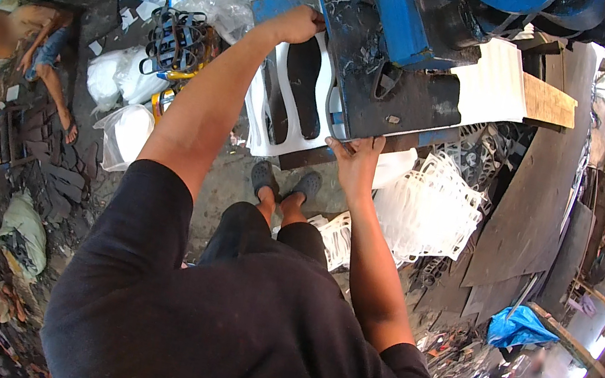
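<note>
Grip of the left hand [299,24] looks mostly closed, its fingers curled at the far left corner of a black board [349,60]; the fingertips are hidden, so I cannot tell whether they have hold of the board, the white sheet [291,141] beside it, or both. On the right hand [358,162], the thumb stands apart from the fingers, which bend up to the board's near edge; whether anything is pinched there cannot be told.

The white sheet sticks out to the left of the board, showing long shoe-sole-shaped openings, its near right corner close to the right thumb. With one hand far and one near, the person probably keeps board and sheet from turning or slipping. The board lies beneath a blue metal arm [394,11], perhaps so that the arm can bear on it from above.

To the right, a pale sheet [491,81] overlaps the board and a wooden plank [551,102], seemingly set within reach. A pile of white cut-out sheets [429,203] sits lower, near the right forearm, likely out of the hands' way. Large dark sheets [529,188] lie beyond the pile.
</note>
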A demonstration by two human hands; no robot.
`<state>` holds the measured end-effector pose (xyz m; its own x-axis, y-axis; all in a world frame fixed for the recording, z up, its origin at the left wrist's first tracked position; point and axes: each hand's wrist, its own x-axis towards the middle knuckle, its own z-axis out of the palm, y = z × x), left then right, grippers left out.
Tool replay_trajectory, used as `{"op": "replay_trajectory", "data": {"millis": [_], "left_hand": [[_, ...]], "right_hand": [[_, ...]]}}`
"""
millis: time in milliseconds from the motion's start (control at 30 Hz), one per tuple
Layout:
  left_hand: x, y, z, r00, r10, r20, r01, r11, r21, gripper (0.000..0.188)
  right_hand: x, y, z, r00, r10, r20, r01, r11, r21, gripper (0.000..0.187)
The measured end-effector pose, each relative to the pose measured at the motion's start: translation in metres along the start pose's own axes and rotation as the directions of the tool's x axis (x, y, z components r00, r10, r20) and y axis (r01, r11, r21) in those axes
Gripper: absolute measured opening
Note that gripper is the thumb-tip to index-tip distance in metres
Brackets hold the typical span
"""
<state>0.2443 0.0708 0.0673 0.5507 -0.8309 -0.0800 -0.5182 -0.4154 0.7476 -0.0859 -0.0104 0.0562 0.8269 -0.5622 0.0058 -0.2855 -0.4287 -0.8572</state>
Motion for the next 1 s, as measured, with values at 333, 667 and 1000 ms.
{"op": "replay_trajectory", "data": {"millis": [333, 667, 1000], "left_hand": [[0.006, -0.013, 0.007, 0.999, 0.017, -0.051, -0.014, 0.998, 0.054, 0.031], [-0.088, 0.055, 0.098, 0.77, -0.599, -0.219, 0.279, 0.625, -0.729, 0.032], [-0.064, 0.064, 0.078, 0.772, -0.635, 0.003, 0.307, 0.369, -0.877, 0.066]], "right_hand": [[0.0, -0.007, 0.0, 1.0, 0.011, -0.019, -0.011, 1.0, -0.008, 0.057], [-0.01, -0.011, -0.022, 0.782, 0.622, 0.04, -0.479, 0.558, 0.677, 0.027], [0.017, -0.002, -0.023, 0.77, 0.637, 0.023, -0.38, 0.43, 0.819, 0.018]]}}
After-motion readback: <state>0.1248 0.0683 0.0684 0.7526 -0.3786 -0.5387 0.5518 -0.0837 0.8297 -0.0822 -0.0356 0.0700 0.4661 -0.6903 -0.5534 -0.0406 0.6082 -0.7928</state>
